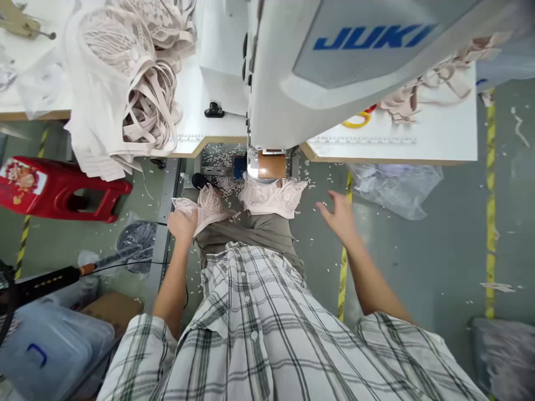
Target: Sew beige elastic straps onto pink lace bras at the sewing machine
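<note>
A pale pink lace bra (209, 205) hangs from my left hand (183, 223), whose fingers are closed on its edge, over my left thigh. Another pale pink lace bra (271, 197) lies across my lap, just below the head of the sewing machine (276, 100). To the right of that bra, my right hand (338, 214) is in the air with thumb and fingers apart, holding nothing. The machine's needle area is mostly hidden under its head.
A heap of beige bras and straps (137, 100) overhangs the table (359, 146) at left. Yellow-handled scissors (357, 120) and more straps lie at right. A red stool (62, 189), a plastic bag (397, 186) and a blue-lidded bin (50, 345) stand around. Scraps litter the floor.
</note>
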Demonstrator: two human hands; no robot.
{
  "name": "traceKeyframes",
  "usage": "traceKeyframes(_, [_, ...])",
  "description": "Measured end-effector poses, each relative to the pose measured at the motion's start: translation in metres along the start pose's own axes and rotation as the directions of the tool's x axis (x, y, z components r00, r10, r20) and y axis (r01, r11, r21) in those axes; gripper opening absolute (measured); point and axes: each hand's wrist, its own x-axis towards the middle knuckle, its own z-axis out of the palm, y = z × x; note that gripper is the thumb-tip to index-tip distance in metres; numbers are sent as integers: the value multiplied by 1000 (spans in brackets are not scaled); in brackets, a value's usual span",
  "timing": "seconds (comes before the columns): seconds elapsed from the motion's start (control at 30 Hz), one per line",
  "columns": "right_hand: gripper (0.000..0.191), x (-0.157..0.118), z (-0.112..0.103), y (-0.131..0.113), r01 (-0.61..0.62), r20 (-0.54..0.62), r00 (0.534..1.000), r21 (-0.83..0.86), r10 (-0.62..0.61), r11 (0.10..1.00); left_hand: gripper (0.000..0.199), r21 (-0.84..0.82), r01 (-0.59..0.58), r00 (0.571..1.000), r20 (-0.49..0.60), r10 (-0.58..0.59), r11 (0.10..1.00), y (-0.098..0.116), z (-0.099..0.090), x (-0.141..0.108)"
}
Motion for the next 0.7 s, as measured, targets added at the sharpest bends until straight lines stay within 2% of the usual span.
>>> traceKeyframes(0.07, [42,-5,29,-41,171,150,972,73,-181,983,40,13,54,998,20,-54,998,-21,-13,-4])
traceKeyframes(0.1, [42,-7,43,-65,241,236,934,142,-269,960,39,9,55,998,28,-55,998,-24,-17,-8])
traceKeyframes(0.17, [45,-11,66,-115,347,384,812,288,-440,892,42,-23,14,999,31,-13,1000,-16,-23,-25])
traceKeyframes(0.2, [51,-14,76,-139,393,436,738,342,-515,853,44,-51,-26,999,32,27,998,-7,-25,-38])
traceKeyframes(0.23, [59,-17,84,-159,449,486,644,385,-591,806,46,-87,-74,996,37,78,993,3,-28,-52])
traceKeyframes(0.3, [66,-26,94,-190,545,577,422,454,-699,704,47,-177,-192,976,67,206,965,24,-33,-80])
traceKeyframes(0.33, [60,-31,95,-199,574,630,299,482,-717,662,46,-228,-244,960,81,268,943,33,-37,-92])
traceKeyframes(0.37, [47,-36,91,-204,588,679,197,495,-707,640,45,-277,-284,943,89,319,918,41,-41,-99])
traceKeyframes(0.4, [37,-39,83,-205,595,719,125,497,-684,631,44,-312,-314,931,84,355,897,47,-45,-102])
traceKeyframes(0.43, [37,-42,71,-205,600,746,91,488,-660,634,40,-350,-330,926,59,372,877,52,-48,-99])
traceKeyframes(0.47, [43,-43,55,-203,602,761,95,470,-642,646,35,-421,-326,928,27,371,846,57,-50,-93])
traceKeyframes(0.5, [49,-42,35,-201,601,761,127,451,-636,660,29,-543,-285,935,23,353,790,64,-50,-83])
traceKeyframes(0.53, [52,-41,11,-200,594,754,166,438,-636,675,28,-689,-211,939,54,339,693,72,-49,-71])
traceKeyframes(0.57, [52,-39,-14,-201,576,752,206,425,-627,699,34,-823,-100,926,130,356,560,84,-46,-59])
traceKeyframes(0.6, [51,-38,-40,-202,547,755,245,410,-608,730,40,-905,27,887,218,407,425,99,-43,-47])
traceKeyframes(0.63, [48,-36,-65,-203,497,762,284,403,-583,769,41,-934,129,827,287,483,333,117,-40,-38])
traceKeyframes(0.67, [44,-34,-88,-205,430,766,314,412,-561,803,41,-939,182,766,322,557,292,136,-38,-31])
traceKeyframes(0.7, [41,-31,-108,-204,354,769,323,442,-551,825,42,-944,186,719,320,616,273,155,-37,-25])
